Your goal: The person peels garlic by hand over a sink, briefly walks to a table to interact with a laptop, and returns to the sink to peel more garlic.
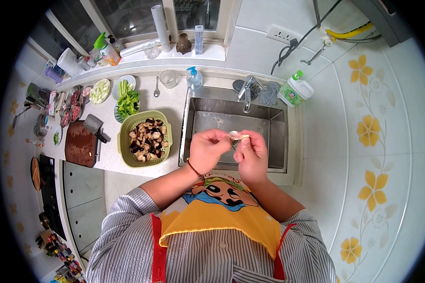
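**Striped shirt under a cartoon apron**

From my remote seat I see a collared-weight shirt [123,240] in fine grey and white stripes, its sleeves [132,207] ending near the elbows, a pale button [223,245] at six o'clock. Over it sits a yellow apron [222,221] with a black, blue and cream cartoon print [222,194] and red lettering. Red straps [158,250] run at seven and five o'clock. The left hand [205,151] and right hand [251,158] are bare; a thin dark bracelet [193,169] circles the left wrist.

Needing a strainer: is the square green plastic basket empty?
Not empty: chopped brown-and-cream pieces lie in the square green plastic basket.
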`<state>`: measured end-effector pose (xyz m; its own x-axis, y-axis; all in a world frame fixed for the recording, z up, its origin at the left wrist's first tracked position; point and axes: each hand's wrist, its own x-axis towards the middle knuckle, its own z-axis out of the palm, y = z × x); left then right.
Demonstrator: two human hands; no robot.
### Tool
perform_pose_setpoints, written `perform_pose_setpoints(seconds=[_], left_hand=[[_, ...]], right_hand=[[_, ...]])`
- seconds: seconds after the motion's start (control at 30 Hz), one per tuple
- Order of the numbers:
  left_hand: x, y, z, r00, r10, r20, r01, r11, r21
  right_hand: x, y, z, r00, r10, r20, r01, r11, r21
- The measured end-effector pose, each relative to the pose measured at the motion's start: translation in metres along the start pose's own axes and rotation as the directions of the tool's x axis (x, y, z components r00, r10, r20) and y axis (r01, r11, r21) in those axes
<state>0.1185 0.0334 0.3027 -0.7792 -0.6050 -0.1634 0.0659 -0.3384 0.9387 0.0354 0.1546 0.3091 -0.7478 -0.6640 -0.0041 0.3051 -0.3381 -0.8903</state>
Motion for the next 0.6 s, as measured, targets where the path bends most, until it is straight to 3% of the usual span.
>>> perform_pose_setpoints(seconds=[0.03, 0.07, 0.13, 0.17, 0.23, 0.27, 0.33, 0.4, 0.43, 0.53, 0.6], left_hand=[[0.002, 0.001, -0.001, 1.000, -0.001, 0.000, 0.001, 1.000, 0.000], [0.004, 0.003, -0.003, 0.999, -0.029, -0.028, 0.029, 1.000, -0.002], [0.010, 0.003, -0.010, 0.997, -0.055, -0.055, 0.055, 0.998, -0.004], [0.013, -0.001, -0.016, 0.997, -0.014, -0.072, 0.014, 1.000, -0.001], [0.015, 0.004, -0.016, 0.996, 0.026, -0.087, -0.026, 1.000, 0.003], [0.014, 0.008, -0.016, 0.995, 0.081, -0.050, -0.075, 0.991, 0.107], [0.012, 0.019, -0.014, 0.991, 0.131, -0.011, -0.126, 0.970, 0.207], [0.010, 0.026, -0.012, 0.959, 0.261, 0.112, -0.283, 0.912, 0.296], [0.010, 0.029, -0.012, 0.959, 0.262, 0.110, -0.283, 0.912, 0.297], [0.009, 0.034, -0.013, 0.957, 0.199, 0.212, -0.263, 0.903, 0.340], [0.008, 0.034, -0.014, 0.966, 0.098, 0.239, -0.167, 0.943, 0.290]], right_hand=[[0.001, -0.004, 0.004, 0.999, 0.037, -0.040, -0.032, 0.993, 0.117], [0.003, -0.008, 0.004, 0.998, 0.037, -0.040, -0.033, 0.993, 0.117], [0.008, -0.016, 0.000, 0.995, 0.096, 0.026, -0.099, 0.937, 0.334], [0.009, -0.015, -0.006, 0.995, 0.093, 0.025, -0.096, 0.938, 0.334], [0.012, -0.014, -0.015, 0.991, 0.119, 0.066, -0.126, 0.986, 0.110], [0.011, -0.014, -0.019, 0.991, 0.119, 0.066, -0.126, 0.986, 0.110], [0.011, -0.019, -0.017, 0.980, 0.176, 0.093, -0.144, 0.949, -0.281], [0.010, -0.021, -0.005, 0.991, 0.115, 0.074, -0.090, 0.956, -0.280], [0.011, -0.021, 0.000, 0.997, 0.050, 0.055, -0.033, 0.960, -0.278], [0.011, -0.016, -0.011, 0.991, 0.084, 0.100, -0.051, 0.953, -0.297], [0.010, -0.016, -0.012, 0.991, 0.077, 0.105, -0.043, 0.954, -0.296]])
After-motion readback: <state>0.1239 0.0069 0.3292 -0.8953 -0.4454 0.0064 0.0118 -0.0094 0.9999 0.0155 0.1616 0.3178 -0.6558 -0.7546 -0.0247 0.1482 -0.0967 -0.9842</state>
